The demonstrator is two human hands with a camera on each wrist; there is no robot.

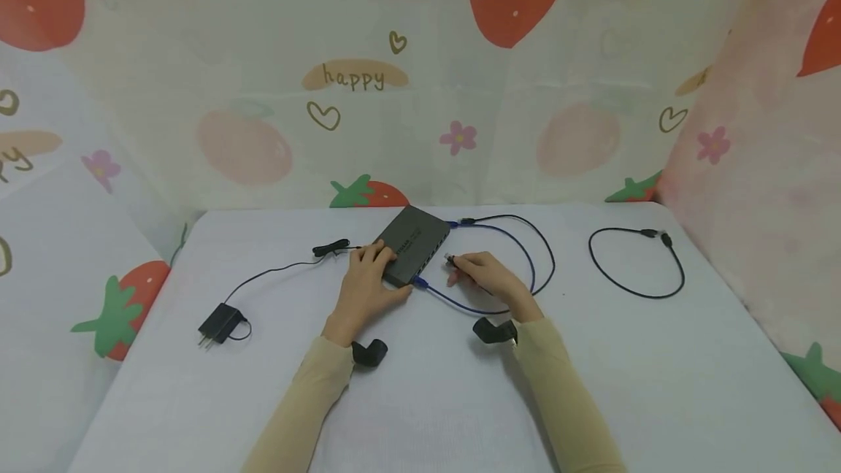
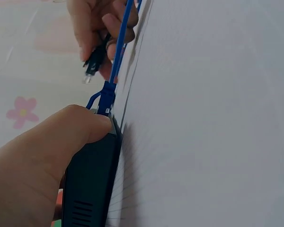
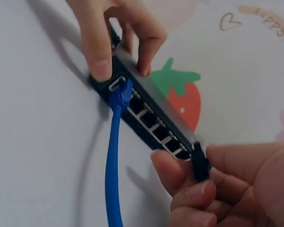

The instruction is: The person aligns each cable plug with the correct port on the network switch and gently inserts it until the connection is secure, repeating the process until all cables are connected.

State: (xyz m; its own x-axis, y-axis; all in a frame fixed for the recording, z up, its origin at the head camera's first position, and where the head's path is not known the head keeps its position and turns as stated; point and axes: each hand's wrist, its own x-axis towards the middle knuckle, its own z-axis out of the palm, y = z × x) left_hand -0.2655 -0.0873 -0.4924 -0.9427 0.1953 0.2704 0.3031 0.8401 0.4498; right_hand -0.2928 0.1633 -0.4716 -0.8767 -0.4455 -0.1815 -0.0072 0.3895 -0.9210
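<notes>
A dark network switch (image 1: 420, 236) sits on the table, its row of ports facing right. My left hand (image 1: 371, 287) grips its near end, thumb on the corner beside the ports. A blue cable's plug (image 3: 120, 97) is in the port nearest that thumb. The blue cable (image 1: 460, 305) curves round to another blue plug (image 1: 453, 224) at the switch's far corner; I cannot tell if that one is inserted. Just right of the ports, my right hand (image 1: 489, 274) pinches a black network cable plug (image 3: 199, 161) with a clear tip, apart from the switch.
A black cable end (image 1: 467, 221) lies by the far blue plug, its cable looping right. Another black cable (image 1: 636, 293) lies coiled at the right. On the left rests a black power adapter (image 1: 221, 322), its thin cord (image 1: 269, 269) running to a bundle (image 1: 331, 247) near the switch.
</notes>
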